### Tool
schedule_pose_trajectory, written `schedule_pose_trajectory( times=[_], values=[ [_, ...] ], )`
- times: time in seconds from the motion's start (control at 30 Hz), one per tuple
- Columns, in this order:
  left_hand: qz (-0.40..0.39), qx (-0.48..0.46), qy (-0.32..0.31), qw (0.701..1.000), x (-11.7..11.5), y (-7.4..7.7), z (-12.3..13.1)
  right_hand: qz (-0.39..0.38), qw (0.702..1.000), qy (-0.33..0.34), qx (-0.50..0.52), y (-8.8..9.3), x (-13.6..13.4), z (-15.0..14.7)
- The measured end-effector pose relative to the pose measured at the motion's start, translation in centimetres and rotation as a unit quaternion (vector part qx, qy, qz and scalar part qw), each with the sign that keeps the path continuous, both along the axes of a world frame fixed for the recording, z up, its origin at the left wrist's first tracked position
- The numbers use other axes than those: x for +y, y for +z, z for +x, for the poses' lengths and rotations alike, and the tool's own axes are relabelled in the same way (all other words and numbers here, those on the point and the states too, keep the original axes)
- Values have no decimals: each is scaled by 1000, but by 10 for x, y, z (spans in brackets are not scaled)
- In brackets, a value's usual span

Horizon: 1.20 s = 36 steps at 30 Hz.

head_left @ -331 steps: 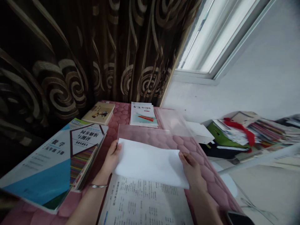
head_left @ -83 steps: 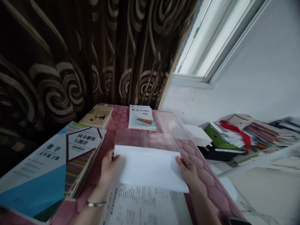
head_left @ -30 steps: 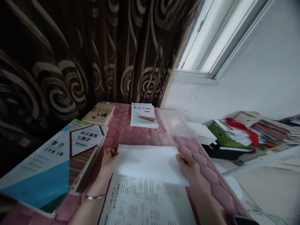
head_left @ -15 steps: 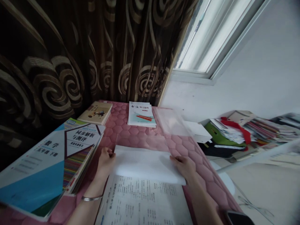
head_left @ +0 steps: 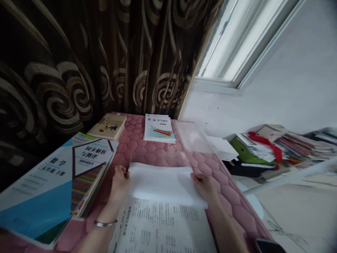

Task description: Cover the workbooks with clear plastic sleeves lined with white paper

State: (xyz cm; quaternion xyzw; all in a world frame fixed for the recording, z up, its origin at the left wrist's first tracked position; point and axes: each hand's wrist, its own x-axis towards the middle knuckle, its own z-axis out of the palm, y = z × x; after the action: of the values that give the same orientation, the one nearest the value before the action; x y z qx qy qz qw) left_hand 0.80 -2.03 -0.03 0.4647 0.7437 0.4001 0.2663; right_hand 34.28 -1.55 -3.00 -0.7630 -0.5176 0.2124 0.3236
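A blank white sheet (head_left: 162,182) lies across the top of a printed page (head_left: 168,225) in front of me, its near edge slightly raised. My left hand (head_left: 121,181) pinches the sheet's left edge, and a silver bracelet circles that wrist. At the opposite edge, my right hand (head_left: 202,182) has its thumb and fingers closed on the same sheet. A clear plastic film (head_left: 160,158) shows just beyond the sheet's far edge. How the sheet joins the printed page or the film, I cannot tell.
Thick workbooks (head_left: 60,186) are stacked at left, with a tan book (head_left: 107,126) behind them. Thin booklets (head_left: 159,128) and another clear film (head_left: 193,135) lie farther back on the pink quilted cover (head_left: 231,193). A dark phone-like object (head_left: 270,245) rests at lower right.
Both hands keep their hold on the white sheet and have hardly moved. The left wrist has shifted slightly to the right.
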Motion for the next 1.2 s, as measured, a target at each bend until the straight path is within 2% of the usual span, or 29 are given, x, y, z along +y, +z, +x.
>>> schedule_pose_trajectory(
  times=[0.2,0.37,0.57,0.8,0.93,1.07,1.2],
  values=[
    [34,10,24,999,0,-2,3,27,999,-21,-7,4,-3,-9],
    [54,-38,18,998,7,-12,-1,81,995,-45,30,13,-6,-13],
    [10,-25,-8,1000,11,-21,-7,6,998,-44,46,19,-9,-9],
    [-8,-7,11,1000,8,-8,-4,-11,1000,-23,-12,6,0,-8],
    [25,-4,16,1000,10,-14,-4,53,998,-24,11,7,-2,-10],
    [55,-66,18,996,14,-21,-6,127,989,-47,67,17,-11,-14],
    [48,-146,-31,988,14,-16,-7,166,976,-63,124,20,-14,-14]
  ],
)
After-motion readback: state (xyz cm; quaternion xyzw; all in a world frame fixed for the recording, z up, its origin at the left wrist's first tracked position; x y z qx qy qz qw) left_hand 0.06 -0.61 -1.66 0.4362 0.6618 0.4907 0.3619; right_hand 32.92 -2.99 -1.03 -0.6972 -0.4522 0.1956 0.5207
